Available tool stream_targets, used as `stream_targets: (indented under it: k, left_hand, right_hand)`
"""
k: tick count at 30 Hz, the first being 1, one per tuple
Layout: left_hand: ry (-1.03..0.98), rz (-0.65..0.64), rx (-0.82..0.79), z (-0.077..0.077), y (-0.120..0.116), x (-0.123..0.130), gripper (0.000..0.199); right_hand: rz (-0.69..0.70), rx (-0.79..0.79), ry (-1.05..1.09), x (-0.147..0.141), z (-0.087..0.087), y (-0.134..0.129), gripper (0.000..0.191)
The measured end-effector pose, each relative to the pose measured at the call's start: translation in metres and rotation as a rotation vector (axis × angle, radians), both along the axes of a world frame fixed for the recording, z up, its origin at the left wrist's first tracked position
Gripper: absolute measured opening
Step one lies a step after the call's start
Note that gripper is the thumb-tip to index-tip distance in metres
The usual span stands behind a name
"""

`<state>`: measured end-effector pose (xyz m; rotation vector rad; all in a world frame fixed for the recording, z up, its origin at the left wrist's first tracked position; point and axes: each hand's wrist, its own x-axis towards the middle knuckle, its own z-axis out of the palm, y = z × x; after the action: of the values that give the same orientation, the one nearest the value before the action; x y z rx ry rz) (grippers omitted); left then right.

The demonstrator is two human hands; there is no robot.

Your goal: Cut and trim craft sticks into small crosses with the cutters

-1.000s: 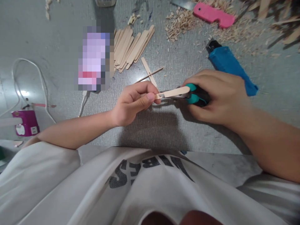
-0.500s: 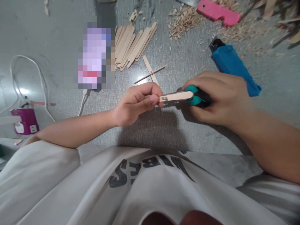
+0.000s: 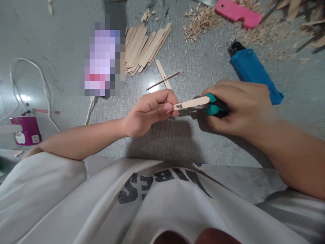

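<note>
My left hand (image 3: 152, 112) pinches one end of a craft stick (image 3: 194, 102) between thumb and fingers. A dark mark or slot with a metallic glint shows in the stick just beside the thumb. My right hand (image 3: 241, 105) is wrapped round the green and black handles of pliers (image 3: 213, 104). Their metal jaws run leftward, mostly hidden behind the stick, and I cannot make out exactly where they grip it. The stick's rounded free end overlaps the green handle. Beyond my left fingers, a thin wooden strip (image 3: 172, 75) lies across another craft stick (image 3: 161, 69).
A pile of craft sticks (image 3: 137, 47) lies at the back, near a blurred-out phone-like device (image 3: 103, 61) on a white cable (image 3: 89, 110). Wood shavings (image 3: 200, 23), a pink-handled tool (image 3: 238, 13) and a blue-wrapped tool (image 3: 254, 71) lie at the right. A purple adapter (image 3: 26, 130) sits at the left.
The craft stick has tilted slightly, its free end rising a little, and more of the pliers' metal shows below it. My right hand has shifted slightly to the right.
</note>
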<state>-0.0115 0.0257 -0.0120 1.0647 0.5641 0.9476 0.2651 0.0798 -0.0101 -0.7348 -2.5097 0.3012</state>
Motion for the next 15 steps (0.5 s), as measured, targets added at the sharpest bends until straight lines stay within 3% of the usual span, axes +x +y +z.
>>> stream_targets:
  k: [15]
  left_hand:
    - [0.061,0.004,0.03,-0.0021,0.0001,-0.0041,0.041]
  right_hand:
    - [0.077,0.005,-0.051,0.0016,-0.0017,0.0052,0.025]
